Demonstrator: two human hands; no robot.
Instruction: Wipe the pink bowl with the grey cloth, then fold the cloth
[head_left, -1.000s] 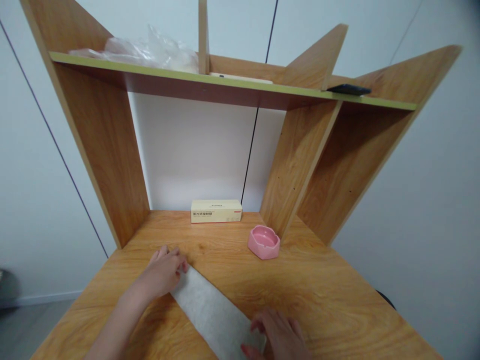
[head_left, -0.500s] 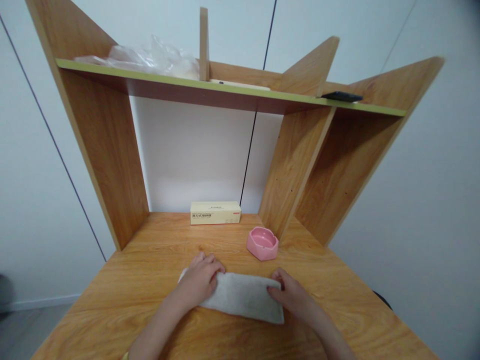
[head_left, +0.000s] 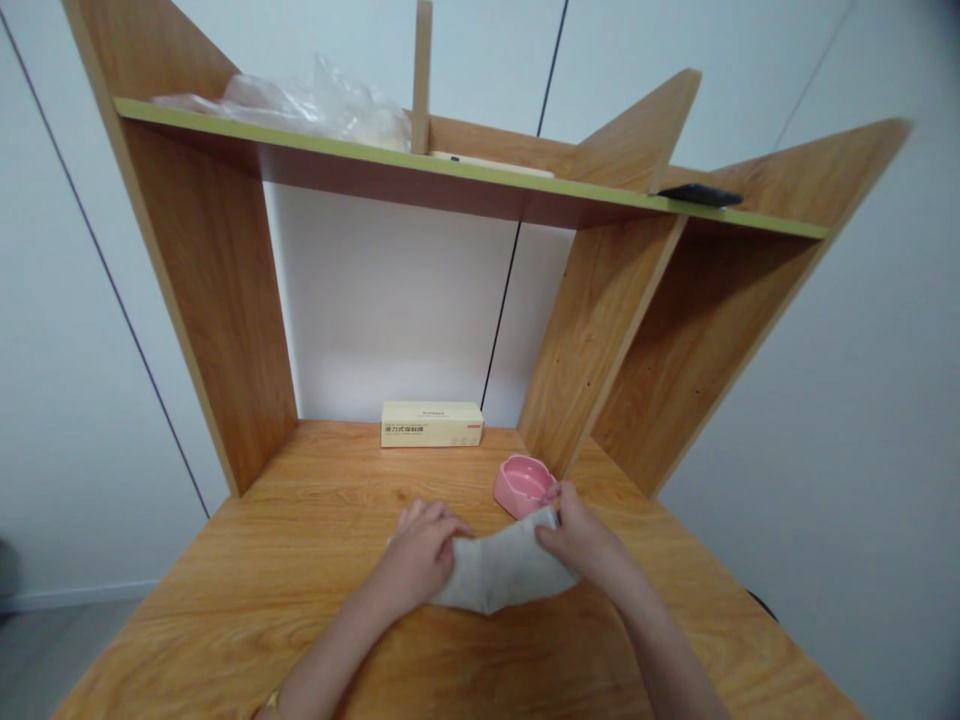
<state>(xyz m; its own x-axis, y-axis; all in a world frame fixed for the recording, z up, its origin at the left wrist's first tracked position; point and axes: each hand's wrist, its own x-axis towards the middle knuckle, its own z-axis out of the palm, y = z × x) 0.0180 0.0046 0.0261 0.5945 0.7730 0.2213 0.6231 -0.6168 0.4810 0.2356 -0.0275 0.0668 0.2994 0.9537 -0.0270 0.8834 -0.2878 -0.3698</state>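
Note:
A grey cloth [head_left: 491, 572], folded into a strip, lies on the wooden desk in front of me with its right part raised and a crease near its middle. My left hand [head_left: 427, 552] covers the left end, fingers curled over the cloth and holding it down. Between thumb and fingers, my right hand [head_left: 576, 530] pinches the upper right corner, lifted off the desk. Just behind that corner stands a pink hexagonal ashtray [head_left: 517, 490], its near right rim partly hidden by the right fingers.
A long cream box [head_left: 431, 425] with printed lettering stands at the back of the desk [head_left: 300, 560]. Wooden shelving [head_left: 600, 310] rises behind and to the right. Its upper shelf carries a clear plastic bag [head_left: 315, 108] and a flat dark object [head_left: 701, 195].
My right hand has raised the cloth's right end up and away from me, bending the strip at its middle. The left hand has shifted slightly right. The view has tilted a little.

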